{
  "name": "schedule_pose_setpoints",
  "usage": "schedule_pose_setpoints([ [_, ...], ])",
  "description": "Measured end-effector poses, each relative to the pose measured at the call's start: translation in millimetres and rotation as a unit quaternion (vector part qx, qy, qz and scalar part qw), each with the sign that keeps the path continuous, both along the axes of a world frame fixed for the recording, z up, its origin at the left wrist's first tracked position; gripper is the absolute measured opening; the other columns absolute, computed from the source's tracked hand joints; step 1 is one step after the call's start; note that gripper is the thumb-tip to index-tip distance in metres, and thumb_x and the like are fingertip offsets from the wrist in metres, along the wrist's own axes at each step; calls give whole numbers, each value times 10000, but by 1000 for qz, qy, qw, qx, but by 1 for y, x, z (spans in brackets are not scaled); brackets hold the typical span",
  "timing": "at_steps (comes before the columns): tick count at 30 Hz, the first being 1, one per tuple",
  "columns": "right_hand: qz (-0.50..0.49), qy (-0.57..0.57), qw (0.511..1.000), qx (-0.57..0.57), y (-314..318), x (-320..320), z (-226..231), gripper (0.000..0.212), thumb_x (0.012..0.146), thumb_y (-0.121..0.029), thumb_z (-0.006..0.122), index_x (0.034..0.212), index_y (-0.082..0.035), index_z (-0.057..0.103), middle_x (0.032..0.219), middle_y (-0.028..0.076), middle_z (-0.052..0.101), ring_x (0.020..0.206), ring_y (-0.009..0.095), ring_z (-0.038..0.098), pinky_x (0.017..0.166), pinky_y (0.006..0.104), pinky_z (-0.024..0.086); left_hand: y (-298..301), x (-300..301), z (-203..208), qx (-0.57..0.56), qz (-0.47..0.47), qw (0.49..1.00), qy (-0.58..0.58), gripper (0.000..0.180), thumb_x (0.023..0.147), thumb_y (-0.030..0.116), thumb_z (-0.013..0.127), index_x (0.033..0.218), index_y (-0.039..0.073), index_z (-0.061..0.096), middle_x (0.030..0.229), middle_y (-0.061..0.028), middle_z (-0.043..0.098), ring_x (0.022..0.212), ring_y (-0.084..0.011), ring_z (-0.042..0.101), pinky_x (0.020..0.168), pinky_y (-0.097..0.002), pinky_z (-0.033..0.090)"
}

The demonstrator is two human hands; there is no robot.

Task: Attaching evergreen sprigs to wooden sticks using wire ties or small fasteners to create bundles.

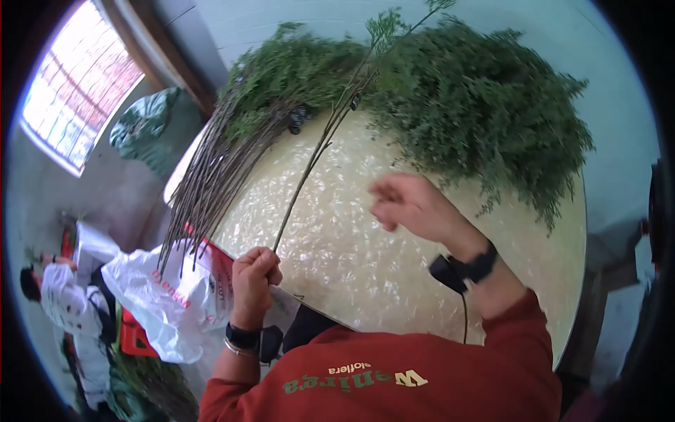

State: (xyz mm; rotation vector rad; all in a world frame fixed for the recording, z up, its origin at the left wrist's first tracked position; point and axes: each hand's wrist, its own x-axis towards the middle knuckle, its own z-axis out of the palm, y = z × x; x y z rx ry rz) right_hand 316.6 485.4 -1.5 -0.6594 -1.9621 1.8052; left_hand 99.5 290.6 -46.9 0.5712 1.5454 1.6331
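My left hand [254, 278] is closed round the bottom end of a long, thin leafy stem [309, 165] at the table's near edge. The stem slants up and away, its green tip reaching past the far edge between two heaps of greenery. Over the middle of the table hovers my right hand [411, 207], fingers loosely bent and apart, slightly blurred, with nothing visible in it. To the left lies a bundle of bare-stalked leafy stems [218, 165], cut ends toward me. A large heap of bushy green foliage [485, 105] covers the far right.
The table [351, 267] has a shiny, pale wrapped top. A white plastic bag [158, 295] and a red crate [133, 334] stand at its left. Beyond are a green sack [151, 126] and a window [81, 84]. Another person [67, 302] works at the far left.
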Motion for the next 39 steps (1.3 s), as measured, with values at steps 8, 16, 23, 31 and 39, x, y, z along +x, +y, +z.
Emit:
schedule_pose_setpoints([
  [8, -53, 227, 970, -67, -9, -57, 11, 224, 861, -196, 589, 904, 22, 559, 699, 74, 589, 501, 96, 561, 426, 212, 471, -21, 12, -27, 7, -62, 970, 237, 118, 819, 81, 530, 756, -14, 561, 637, 1, 477, 537, -92, 439, 512, -204, 351],
  [16, -142, 350, 910, 172, 14, -50, 88, 211, 861, -189, 582, 830, 19, 563, 711, 101, 602, 491, 121, 573, 419, 235, 492, -56, -37, -7, 70, 75, 933, 346, 60, 750, 26, 574, 795, -14, 573, 751, -9, 516, 719, -89, 480, 662, -214, 386],
  [23, 105, 373, 920, 49, 27, -51, 116, 208, 853, -185, 579, 906, 17, 576, 724, 92, 606, 552, 132, 591, 473, 249, 511, -59, -53, 90, -15, 18, 801, 599, 107, 672, -40, 589, 775, -22, 565, 736, -41, 514, 677, -112, 489, 650, -231, 399],
  [31, 202, 233, 951, -16, 16, -77, 78, 203, 804, -42, 521, 994, 28, 536, 757, 85, 612, 628, 135, 594, 513, 232, 503, -23, -36, 115, 15, -154, 839, 522, 181, 689, 50, 609, 830, -58, 573, 754, -96, 575, 695, -187, 552, 645, -263, 428],
  [39, 130, 193, 958, 168, 5, -97, 50, 245, 754, -15, 513, 990, 45, 526, 762, 77, 614, 629, 160, 593, 544, 248, 494, 69, 15, 87, 116, -245, 963, 3, 190, 854, 95, 535, 971, -50, 574, 793, -74, 600, 628, -147, 578, 548, -220, 456],
])
